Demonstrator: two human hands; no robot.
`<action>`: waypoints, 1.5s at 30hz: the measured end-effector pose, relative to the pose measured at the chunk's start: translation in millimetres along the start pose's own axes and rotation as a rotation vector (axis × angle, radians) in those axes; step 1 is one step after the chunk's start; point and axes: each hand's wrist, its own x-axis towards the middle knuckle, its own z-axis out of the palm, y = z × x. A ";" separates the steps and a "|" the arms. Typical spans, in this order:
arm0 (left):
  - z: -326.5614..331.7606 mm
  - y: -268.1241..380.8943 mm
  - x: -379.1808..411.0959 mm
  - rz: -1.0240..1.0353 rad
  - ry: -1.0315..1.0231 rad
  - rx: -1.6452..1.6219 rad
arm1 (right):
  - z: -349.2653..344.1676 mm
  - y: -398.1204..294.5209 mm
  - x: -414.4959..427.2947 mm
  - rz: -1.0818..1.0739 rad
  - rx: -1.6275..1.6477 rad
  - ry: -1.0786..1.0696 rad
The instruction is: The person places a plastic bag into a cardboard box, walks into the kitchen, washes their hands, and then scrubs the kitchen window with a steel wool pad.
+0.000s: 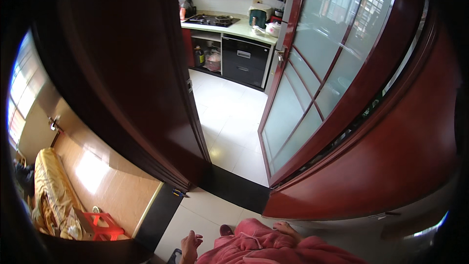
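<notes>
My left hand (191, 245) hangs at the bottom of the view with nothing in it, fingers loosely bent and apart. On the other side of the pink clothing (253, 240), my right hand (284, 227) hangs low and is partly hidden by its own sleeve side; whether its fingers are closed is unclear. One dark shoe (226, 230) shows on the pale tiled floor (212, 209). Before me stands a kitchen doorway with a black threshold (234, 185). Its red-framed frosted glass door (311, 80) is swung open to the right.
Pliers (179, 193) with blue and yellow handles lie by the left door frame. A dark wooden panel (139, 62) rises at left. Beyond it are a bed-like covered piece (55, 183) and a red plastic stool (106, 227). A gas hob (210, 20) sits on the kitchen counter.
</notes>
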 end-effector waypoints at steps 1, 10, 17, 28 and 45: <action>11.9 11.7 10.2 -0.006 -0.026 0.036 | 1.4 -19.1 -3.6 0.072 0.115 0.031; 163.7 80.3 111.7 -0.026 -0.256 0.222 | -17.0 -74.2 38.0 0.171 0.322 0.182; 256.6 137.8 165.1 -0.044 -0.349 0.393 | -50.4 -75.1 100.8 0.100 0.365 0.443; 360.5 197.3 249.6 -0.092 -0.491 0.292 | -115.8 -108.8 178.5 0.255 0.300 0.367; 477.9 332.7 356.2 0.019 -0.620 0.219 | -218.3 -323.6 339.4 0.140 0.501 0.404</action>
